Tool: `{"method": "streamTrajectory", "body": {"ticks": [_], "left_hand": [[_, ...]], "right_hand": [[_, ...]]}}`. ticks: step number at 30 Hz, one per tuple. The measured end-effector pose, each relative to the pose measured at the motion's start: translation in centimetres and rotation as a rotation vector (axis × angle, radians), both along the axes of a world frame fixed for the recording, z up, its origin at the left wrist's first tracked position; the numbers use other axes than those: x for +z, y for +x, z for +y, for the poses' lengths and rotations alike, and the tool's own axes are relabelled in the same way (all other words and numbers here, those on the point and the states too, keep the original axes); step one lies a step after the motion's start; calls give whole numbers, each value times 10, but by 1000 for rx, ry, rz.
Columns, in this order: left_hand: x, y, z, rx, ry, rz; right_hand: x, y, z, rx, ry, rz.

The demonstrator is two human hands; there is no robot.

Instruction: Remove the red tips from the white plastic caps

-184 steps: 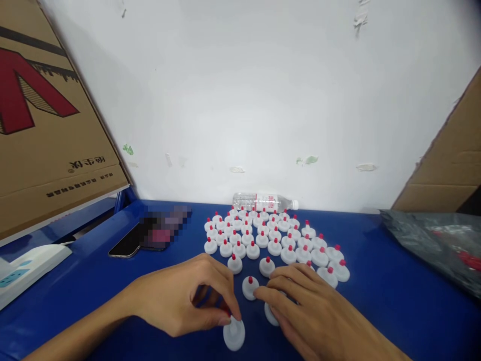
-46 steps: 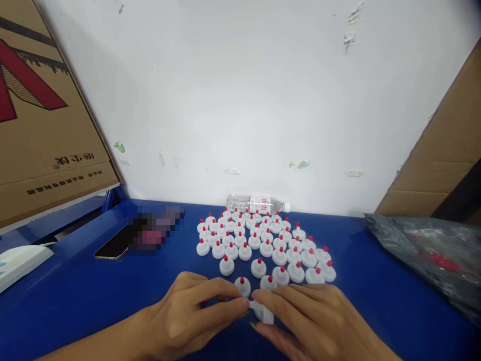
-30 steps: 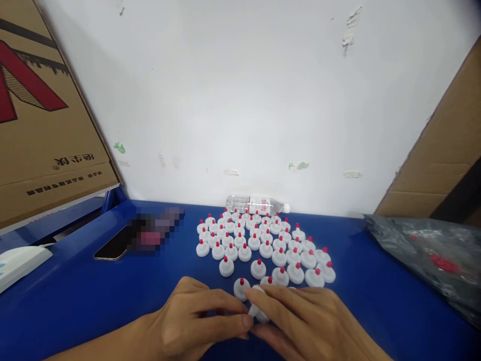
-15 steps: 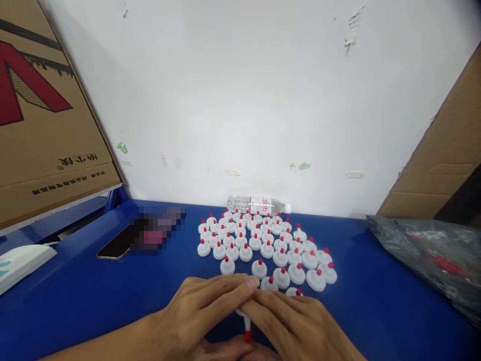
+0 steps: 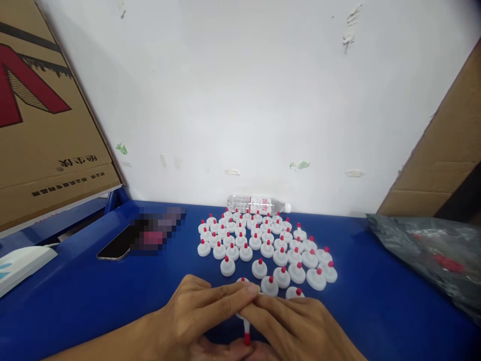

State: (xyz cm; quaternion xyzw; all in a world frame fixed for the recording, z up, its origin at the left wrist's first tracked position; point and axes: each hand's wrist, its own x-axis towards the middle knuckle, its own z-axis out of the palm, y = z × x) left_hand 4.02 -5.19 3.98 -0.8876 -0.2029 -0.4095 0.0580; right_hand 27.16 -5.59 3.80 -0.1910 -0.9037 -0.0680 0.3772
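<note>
My left hand (image 5: 205, 316) and my right hand (image 5: 289, 321) meet at the front edge of the view, their fingertips touching in a peak. Between them is a white nozzle cap (image 5: 246, 325) with its red tip pointing down toward me, the thumbs pressed at the tip. Fingers of both hands cover most of its wide base. Just beyond the fingers stand several white nozzle caps (image 5: 269, 286) with red tips, upright on the blue table (image 5: 150, 296). One of them, close behind my left fingers, is partly hidden.
A clear plastic bottle (image 5: 257, 204) lies against the wall behind the caps. To the left are a phone (image 5: 118, 243), a blurred-out item and a white device (image 5: 26, 265). A grey plastic bag (image 5: 424, 255) with red pieces lies right. Cardboard (image 5: 48, 125) stands at both sides.
My left fingers have shifted slightly down and closer together, showing the red tip of a cap behind them. The held cap stays between both hands, almost in place.
</note>
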Motion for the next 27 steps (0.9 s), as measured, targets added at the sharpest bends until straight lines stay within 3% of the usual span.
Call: {"method": "streamTrajectory", "body": {"ticks": [6,11,20,27], "left_hand": [[1,1,-2,-25,4,3],[-2,-4,-1,8,-83,60],[2,-5,-4,-26,-111,109],[-11,-10,3,-108,-76,92]], "right_hand": [[-1,0,-2,-31,14,-40],[1,0,-1,-28,40,-14],[0,3,-3,-11,-19,-79],[-4,3,-2,-4,-32,-94]]}}
